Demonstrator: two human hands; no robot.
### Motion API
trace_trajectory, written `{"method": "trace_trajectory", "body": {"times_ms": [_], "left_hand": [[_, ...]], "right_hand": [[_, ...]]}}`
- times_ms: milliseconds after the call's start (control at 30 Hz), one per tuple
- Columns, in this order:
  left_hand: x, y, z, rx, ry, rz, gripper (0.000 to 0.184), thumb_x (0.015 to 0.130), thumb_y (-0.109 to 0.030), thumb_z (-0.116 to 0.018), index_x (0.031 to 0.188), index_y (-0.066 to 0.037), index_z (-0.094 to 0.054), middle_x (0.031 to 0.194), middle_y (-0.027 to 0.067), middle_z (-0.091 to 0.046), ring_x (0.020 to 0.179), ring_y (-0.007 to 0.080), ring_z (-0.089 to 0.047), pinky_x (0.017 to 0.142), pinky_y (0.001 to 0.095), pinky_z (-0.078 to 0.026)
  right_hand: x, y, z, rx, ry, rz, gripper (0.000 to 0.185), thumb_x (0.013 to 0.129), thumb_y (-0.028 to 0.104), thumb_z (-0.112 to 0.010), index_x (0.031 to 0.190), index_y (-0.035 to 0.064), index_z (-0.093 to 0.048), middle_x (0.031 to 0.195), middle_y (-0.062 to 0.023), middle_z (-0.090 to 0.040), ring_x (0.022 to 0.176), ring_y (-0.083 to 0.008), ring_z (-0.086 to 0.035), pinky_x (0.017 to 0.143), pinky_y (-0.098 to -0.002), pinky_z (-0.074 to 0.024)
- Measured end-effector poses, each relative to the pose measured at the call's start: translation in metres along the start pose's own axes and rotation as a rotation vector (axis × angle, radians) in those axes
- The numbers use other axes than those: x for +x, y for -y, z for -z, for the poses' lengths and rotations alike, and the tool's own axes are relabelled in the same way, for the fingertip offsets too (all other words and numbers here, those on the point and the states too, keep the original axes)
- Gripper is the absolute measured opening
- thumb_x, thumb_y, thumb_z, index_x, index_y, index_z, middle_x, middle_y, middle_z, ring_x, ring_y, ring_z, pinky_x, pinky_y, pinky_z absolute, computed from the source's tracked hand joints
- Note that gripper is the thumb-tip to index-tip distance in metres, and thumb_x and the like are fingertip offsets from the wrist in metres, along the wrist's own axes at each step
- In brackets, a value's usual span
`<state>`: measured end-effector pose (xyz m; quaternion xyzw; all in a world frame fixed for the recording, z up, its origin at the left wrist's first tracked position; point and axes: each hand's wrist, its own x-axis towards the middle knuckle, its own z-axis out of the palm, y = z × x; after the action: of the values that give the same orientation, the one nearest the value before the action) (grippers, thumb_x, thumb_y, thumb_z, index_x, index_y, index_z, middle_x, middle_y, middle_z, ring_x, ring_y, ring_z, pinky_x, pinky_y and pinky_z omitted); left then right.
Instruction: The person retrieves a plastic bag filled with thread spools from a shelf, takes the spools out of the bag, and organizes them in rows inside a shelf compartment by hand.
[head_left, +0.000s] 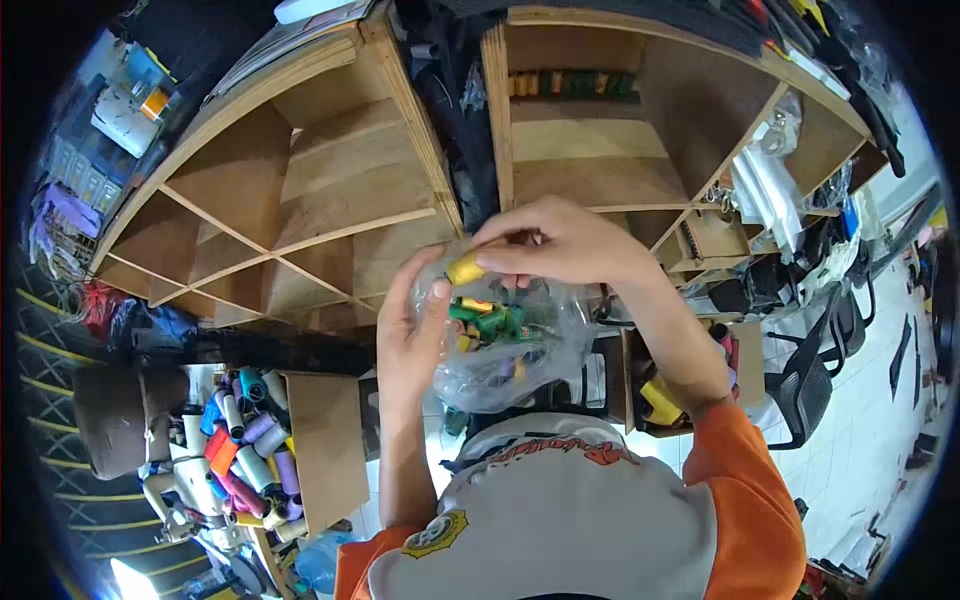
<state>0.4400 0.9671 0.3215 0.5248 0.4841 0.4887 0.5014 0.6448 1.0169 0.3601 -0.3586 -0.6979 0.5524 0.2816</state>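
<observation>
Item in hand: one yellow spool (466,268), above the mouth of a clear plastic bag (480,385). The right hand (548,245) grasps the spool between thumb and fingers. The left hand (412,318) is curved at the bag's edge, thumb tip just beside the spool; whether it grips the film cannot be told. Inside the bag: green and yellow spools (490,318), their labels too small to read.

Writing: red and black lettering across the chest of the grey-and-orange shirt (590,520), illegible; a yellow and black emblem (436,533) near its left shoulder, likewise.

Surroundings: the hands and bag stand in front of the lower inner corners of two wooden shelf units, left (360,205) and right (590,180). A row of green and yellow spools (570,83) occupies the right unit's upper compartment. At left, a cardboard box (328,450) holds mixed coloured spools (245,455). At right, another cardboard box (748,365) holds a yellow cone (661,400), partly hidden by the right forearm. Beyond it stands a black chair (808,390).
</observation>
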Motion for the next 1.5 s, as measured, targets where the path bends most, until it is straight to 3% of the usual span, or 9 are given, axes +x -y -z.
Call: {"method": "trace_trajectory", "body": {"times_ms": [200,367,500,600,700,1000,1200,1367,1500], "left_hand": [[-0.007,-0.022,-0.008,0.27,0.003,-0.233,0.035,0.086,-0.017,-0.061,0.118,-0.005,-0.053,0.103,0.0049,-0.06,0.077,0.008,-0.056,0.06,0.0218,-0.046],[-0.006,-0.003,-0.008,0.329,-0.132,-0.438,0.03,0.083,-0.016,-0.063,0.11,-0.003,-0.057,0.084,0.0094,-0.062,0.073,0.0096,-0.056,0.068,0.0272,-0.047],[-0.01,-0.011,-0.007,0.285,-0.194,-0.117,0.026,0.083,-0.016,-0.062,0.105,-0.003,-0.058,0.073,0.0065,-0.06,0.067,0.0095,-0.052,0.063,0.0257,-0.044],[-0.014,-0.013,-0.007,0.206,-0.18,-0.07,0.025,0.083,-0.017,-0.062,0.105,-0.004,-0.057,0.072,0.0072,-0.059,0.065,0.0101,-0.051,0.06,0.0265,-0.043],[-0.008,0.001,-0.011,0.316,-0.19,-0.493,0.025,0.085,-0.017,-0.06,0.105,-0.004,-0.056,0.069,0.0085,-0.058,0.062,0.0119,-0.051,0.059,0.0277,-0.043],[-0.014,-0.001,0.001,0.28,-0.206,-0.192,0.025,0.089,-0.021,-0.056,0.106,-0.003,-0.056,0.07,0.0112,-0.058,0.064,0.0137,-0.052,0.062,0.0287,-0.044],[-0.013,0.005,0.005,0.277,-0.283,-0.202,0.024,0.088,-0.021,-0.057,0.104,-0.003,-0.057,0.067,0.0126,-0.058,0.059,0.0139,-0.052,0.057,0.0303,-0.044],[-0.012,0.012,0.005,0.409,-0.211,-0.265,0.024,0.086,-0.018,-0.058,0.105,-0.004,-0.057,0.063,0.0189,-0.056,0.052,0.0273,-0.056,0.052,0.0334,-0.043],[-0.019,0.012,0.001,0.463,-0.103,-0.261,0.026,0.085,-0.016,-0.06,0.107,-0.003,-0.057,0.075,0.0195,-0.06,0.059,0.0275,-0.06,0.059,0.032,-0.046]], "right_hand": [[0.014,0.029,-0.002,-0.158,-0.077,-0.055,0.031,0.084,0.03,-0.064,0.091,-0.0001,-0.064,0.065,-0.0043,-0.059,0.057,-0.0077,-0.054,0.052,-0.0203,-0.0424],[0.012,0.029,-0.014,0.019,-0.109,0.003,0.032,0.084,0.03,-0.064,0.09,-0.0012,-0.064,0.065,-0.0025,-0.058,0.057,-0.0068,-0.053,0.052,-0.0197,-0.0413],[0.01,0.02,-0.021,0.044,-0.124,-0.004,0.033,0.082,0.03,-0.066,0.091,-0.0013,-0.063,0.063,-0.0016,-0.057,0.055,-0.0056,-0.051,0.049,-0.0195,-0.0404],[0.011,0.01,-0.027,0.058,-0.139,-0.028,0.031,0.082,0.028,-0.067,0.092,-0.0007,-0.063,0.061,0.0001,-0.055,0.053,-0.0043,-0.049,0.047,-0.0192,-0.0378],[0.012,0.005,-0.031,0.049,-0.131,0.009,0.029,0.081,0.026,-0.067,0.094,-0.0002,-0.064,0.064,-0.0001,-0.057,0.054,-0.0049,-0.049,0.049,-0.0196,-0.0387],[0.012,0.008,-0.042,-0.085,-0.133,0.033,0.024,0.081,0.022,-0.067,0.093,0.0005,-0.066,0.072,0.0005,-0.06,0.064,-0.0041,-0.049,0.055,-0.0195,-0.0384],[0.003,0.005,-0.051,-0.23,-0.147,0.092,0.02,0.081,0.018,-0.067,0.087,-0.0003,-0.066,0.073,0.0,-0.062,0.067,-0.0055,-0.052,0.06,-0.0216,-0.0418],[0.002,0.024,-0.038,-0.308,-0.135,0.346,0.016,0.085,0.014,-0.06,0.092,-0.0004,-0.06,0.07,-0.0018,-0.06,0.066,-0.0063,-0.055,0.06,-0.0224,-0.0453],[0.03,0.053,-0.021,0.053,-0.031,-0.007,0.013,0.089,0.012,-0.054,0.093,0.0006,-0.056,0.068,-0.0027,-0.059,0.065,-0.0089,-0.059,0.056,-0.0237,-0.0501]]}}
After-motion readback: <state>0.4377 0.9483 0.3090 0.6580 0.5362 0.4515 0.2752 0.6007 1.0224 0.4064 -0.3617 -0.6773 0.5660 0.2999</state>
